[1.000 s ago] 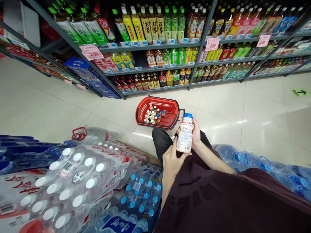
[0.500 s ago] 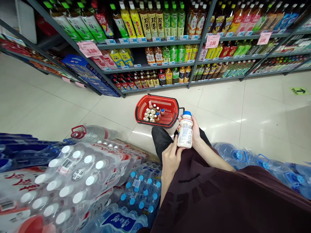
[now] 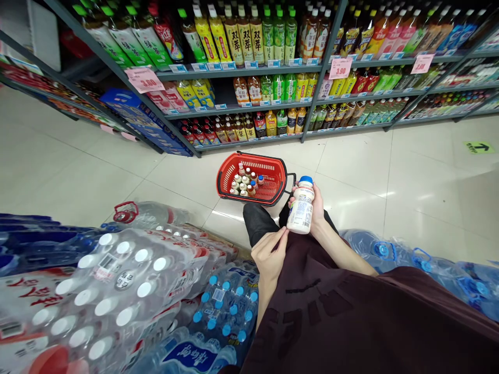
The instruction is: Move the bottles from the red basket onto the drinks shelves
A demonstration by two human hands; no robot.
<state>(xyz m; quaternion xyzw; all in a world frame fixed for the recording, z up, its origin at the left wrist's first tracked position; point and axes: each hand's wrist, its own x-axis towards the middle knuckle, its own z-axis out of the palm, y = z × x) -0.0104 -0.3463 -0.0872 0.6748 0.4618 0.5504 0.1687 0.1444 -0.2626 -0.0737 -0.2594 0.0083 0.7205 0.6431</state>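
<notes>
Your right hand is wrapped around the white bottle, upright above your knee, just short of the red basket. Your left hand hangs loose, just off its base. I'd steady the bottom with it and keep the cap up.

Drink bottle: smooth matt off-white plastic, blue plastic cap. Basket: red perforated plastic w/ black handle. Floor tiles: glossy, reflective. Water packs: clear shiny shrink-wrap film. Shelving: grey painted metal. Garment: matt dark cloth.
</notes>
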